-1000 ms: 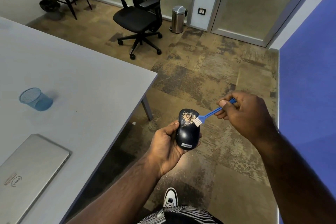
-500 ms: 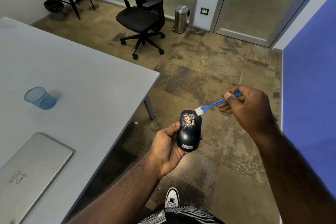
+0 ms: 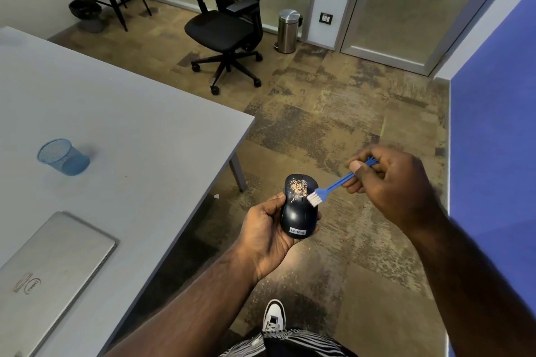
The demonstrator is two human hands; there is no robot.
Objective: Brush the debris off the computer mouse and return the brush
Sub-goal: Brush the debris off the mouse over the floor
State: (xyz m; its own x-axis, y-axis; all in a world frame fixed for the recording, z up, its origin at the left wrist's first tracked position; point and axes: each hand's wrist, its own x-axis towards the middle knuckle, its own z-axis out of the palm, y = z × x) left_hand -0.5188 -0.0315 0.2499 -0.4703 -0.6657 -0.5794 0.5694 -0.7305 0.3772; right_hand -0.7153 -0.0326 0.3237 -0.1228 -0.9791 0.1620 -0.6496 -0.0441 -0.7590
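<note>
My left hand [image 3: 265, 230] cradles a black computer mouse [image 3: 298, 213] over the floor, just off the table's corner. Tan debris [image 3: 297, 187] is scattered on the mouse's front half. My right hand [image 3: 391, 182] pinches the handle of a small blue brush [image 3: 333, 187] with white bristles. The bristles rest on the mouse's right side, just right of the debris.
A grey table [image 3: 139, 136] fills the left, carrying a blue mesh cup [image 3: 62, 156] and a closed silver laptop [image 3: 49, 275]. A black office chair [image 3: 226, 29] and a steel bin [image 3: 287, 30] stand further back. A blue wall [image 3: 493, 139] runs along the right.
The brush lifted off the mouse half a second ago, then came back down; its bristles now sit on the mouse's right side. The mouse stays held in my left hand.
</note>
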